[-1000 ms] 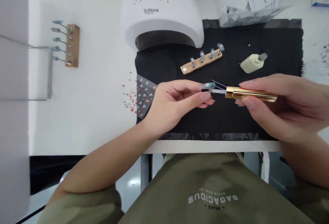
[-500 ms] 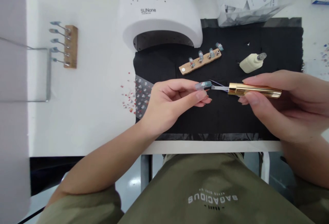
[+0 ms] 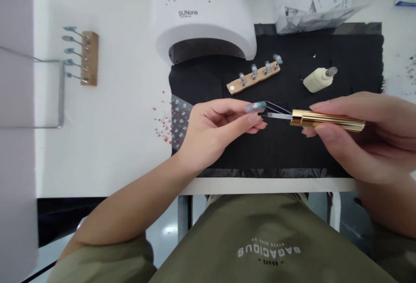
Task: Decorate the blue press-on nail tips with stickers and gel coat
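Between the thumb and fingers of my left hand [image 3: 221, 129] is a blue-grey false nail [image 3: 255, 107] with a pale pattern. My right hand [image 3: 364, 131] grips the ribbed gold cap of a nail polish brush [image 3: 328, 119]. Its pale bristles point left and end just right of the false nail, slightly below it, with a small gap. A cream polish bottle [image 3: 317, 79] lies tilted on the black mat behind my right hand. A thin dark tool [image 3: 277, 108] lies on the mat behind the brush, partly hidden.
A wooden strip [image 3: 251, 79] carries several decorated false nails. Behind it stands a white nail lamp [image 3: 204, 10]. A clear box [image 3: 312, 21] holds alcohol pads. At left, a wooden block [image 3: 89, 60] carries more nails on stems. A sticker sheet [image 3: 180, 120] lies by scattered bits.
My right hand has drawn the brush slightly right and down, so its tip has come away from the false nail. The nail has tilted a little in my left fingers.
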`<state>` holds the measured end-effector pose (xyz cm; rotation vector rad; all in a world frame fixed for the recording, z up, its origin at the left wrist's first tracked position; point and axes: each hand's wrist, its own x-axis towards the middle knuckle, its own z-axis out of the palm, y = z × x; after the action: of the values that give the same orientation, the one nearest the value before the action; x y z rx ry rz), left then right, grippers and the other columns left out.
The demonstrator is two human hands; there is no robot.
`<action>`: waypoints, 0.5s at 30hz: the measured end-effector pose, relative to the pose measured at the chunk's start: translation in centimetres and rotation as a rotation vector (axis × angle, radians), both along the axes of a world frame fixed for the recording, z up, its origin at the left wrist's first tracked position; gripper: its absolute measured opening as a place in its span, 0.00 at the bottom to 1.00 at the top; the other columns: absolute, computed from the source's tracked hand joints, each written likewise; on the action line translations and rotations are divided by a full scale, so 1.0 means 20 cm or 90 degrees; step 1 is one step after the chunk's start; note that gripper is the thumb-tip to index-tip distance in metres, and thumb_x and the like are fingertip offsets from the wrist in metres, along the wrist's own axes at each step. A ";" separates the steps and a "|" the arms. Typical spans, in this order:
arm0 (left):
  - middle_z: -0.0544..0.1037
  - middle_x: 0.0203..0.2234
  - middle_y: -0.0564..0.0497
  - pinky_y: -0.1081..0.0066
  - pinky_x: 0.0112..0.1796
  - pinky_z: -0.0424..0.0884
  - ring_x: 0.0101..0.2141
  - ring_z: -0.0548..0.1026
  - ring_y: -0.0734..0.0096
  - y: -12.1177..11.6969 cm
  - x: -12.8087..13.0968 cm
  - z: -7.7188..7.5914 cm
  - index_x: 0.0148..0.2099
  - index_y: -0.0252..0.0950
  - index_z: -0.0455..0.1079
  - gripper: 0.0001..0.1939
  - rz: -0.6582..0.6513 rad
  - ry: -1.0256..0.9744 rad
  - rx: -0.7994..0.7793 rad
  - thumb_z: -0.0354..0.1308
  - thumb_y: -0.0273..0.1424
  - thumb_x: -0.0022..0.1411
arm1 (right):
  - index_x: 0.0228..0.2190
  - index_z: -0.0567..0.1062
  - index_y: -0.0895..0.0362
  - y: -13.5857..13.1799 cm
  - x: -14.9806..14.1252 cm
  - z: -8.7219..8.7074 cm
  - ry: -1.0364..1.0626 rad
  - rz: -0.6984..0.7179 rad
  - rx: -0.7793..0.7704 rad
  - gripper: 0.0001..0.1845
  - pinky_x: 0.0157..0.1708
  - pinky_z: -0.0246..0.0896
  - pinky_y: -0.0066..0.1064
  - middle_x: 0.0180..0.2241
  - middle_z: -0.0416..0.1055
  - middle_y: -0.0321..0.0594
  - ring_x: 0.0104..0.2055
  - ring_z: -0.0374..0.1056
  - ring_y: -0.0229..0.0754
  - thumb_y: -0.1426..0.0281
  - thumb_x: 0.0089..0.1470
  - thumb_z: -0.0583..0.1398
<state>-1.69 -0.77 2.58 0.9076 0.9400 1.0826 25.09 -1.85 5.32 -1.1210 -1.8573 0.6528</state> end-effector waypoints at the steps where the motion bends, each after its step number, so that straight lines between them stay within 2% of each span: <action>1: 0.91 0.34 0.55 0.77 0.38 0.90 0.35 0.91 0.70 0.00 0.00 0.00 0.41 0.44 0.90 0.08 0.004 0.004 0.005 0.79 0.23 0.64 | 0.51 0.90 0.48 0.00 -0.01 0.00 -0.013 0.019 0.027 0.14 0.24 0.72 0.34 0.36 0.90 0.36 0.27 0.79 0.37 0.69 0.64 0.72; 4: 0.91 0.34 0.53 0.73 0.38 0.91 0.34 0.91 0.67 -0.01 0.01 0.00 0.40 0.42 0.90 0.06 0.021 0.037 0.015 0.82 0.27 0.62 | 0.51 0.89 0.49 0.02 -0.03 0.02 -0.046 0.066 0.089 0.14 0.30 0.76 0.28 0.39 0.90 0.33 0.31 0.81 0.33 0.72 0.66 0.70; 7: 0.91 0.34 0.52 0.70 0.38 0.91 0.33 0.91 0.66 -0.02 0.01 0.00 0.40 0.41 0.90 0.08 0.032 0.067 0.021 0.84 0.31 0.59 | 0.51 0.88 0.49 0.02 -0.04 0.03 -0.078 0.073 0.091 0.11 0.35 0.79 0.26 0.40 0.90 0.32 0.34 0.83 0.33 0.69 0.70 0.68; 12: 0.91 0.34 0.52 0.70 0.39 0.92 0.33 0.90 0.66 -0.03 0.01 0.00 0.40 0.41 0.90 0.08 0.032 0.072 0.036 0.84 0.32 0.60 | 0.51 0.88 0.49 0.01 -0.05 0.02 -0.096 0.065 0.090 0.10 0.36 0.80 0.26 0.41 0.90 0.32 0.35 0.84 0.33 0.67 0.71 0.67; 15: 0.91 0.34 0.53 0.71 0.38 0.91 0.33 0.90 0.67 -0.02 0.01 0.00 0.40 0.42 0.90 0.07 0.030 0.060 0.047 0.84 0.30 0.60 | 0.50 0.89 0.47 0.02 -0.06 0.01 -0.078 0.053 0.085 0.11 0.36 0.81 0.28 0.41 0.91 0.32 0.35 0.85 0.35 0.68 0.69 0.68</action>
<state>-1.53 -1.20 2.50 1.0093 1.0093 1.1281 23.89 -1.48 5.62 -1.0220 -2.0294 0.5080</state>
